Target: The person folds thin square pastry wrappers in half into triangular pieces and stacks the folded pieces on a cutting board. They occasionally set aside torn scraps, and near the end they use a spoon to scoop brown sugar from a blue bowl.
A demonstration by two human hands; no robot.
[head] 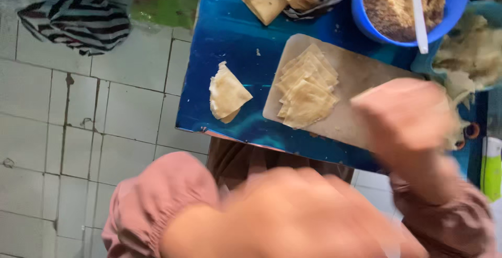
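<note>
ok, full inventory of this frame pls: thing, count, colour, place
table: one, glossy blue, upper centre
cutting board: one, pale, on table
cut pastry sheets: one fanned stack, tan, on board
folded sheet: one, tan, on table left of board
bowl: one, blue, brown crumbly filling, top right
spoon: one, white, in bowl
striped cloth: one, black-white, on tiled floor
left hand: blurred, bottom centre, pink sleeve
right hand: blurred, over board's right end

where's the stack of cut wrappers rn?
Head view, right of centre: the stack of cut wrappers lies on the pale cutting board, below the blue bowl and right of a lone folded piece.
</note>
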